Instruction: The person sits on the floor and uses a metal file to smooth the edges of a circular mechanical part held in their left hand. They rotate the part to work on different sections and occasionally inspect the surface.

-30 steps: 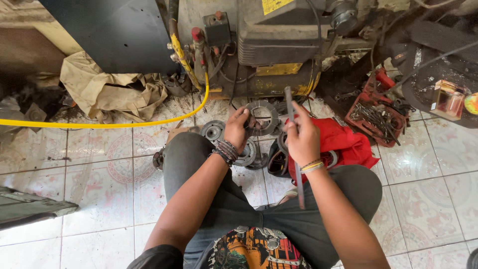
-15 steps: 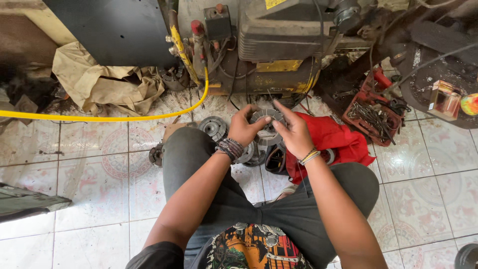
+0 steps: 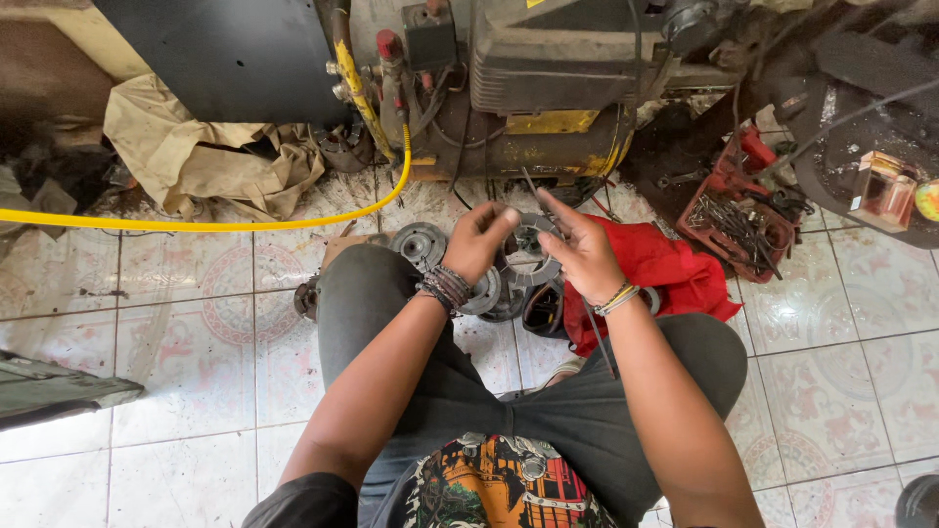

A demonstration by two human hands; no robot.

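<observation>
I sit on a tiled floor with my knees spread. Both hands hold a round grey metal disc part (image 3: 528,252) up in front of me. My left hand (image 3: 481,240) grips its left edge with curled fingers. My right hand (image 3: 583,251) holds its right side, fingers stretched over the rim, and a thin dark rod (image 3: 597,337) hangs down below that wrist. More round metal plates (image 3: 421,242) lie on the floor under my hands. A red cloth (image 3: 675,269) lies just right of them.
A dirty machine with a yellow-marked tank (image 3: 548,108) stands ahead. A yellow hose (image 3: 196,225) runs across the floor on the left, past a crumpled tan cloth (image 3: 205,156). A red tray of tools (image 3: 738,220) sits at the right.
A second ago my right hand held the thin rod upright beside the parts. Now both hands close on the round metal disc, and the rod points down under my right wrist.
</observation>
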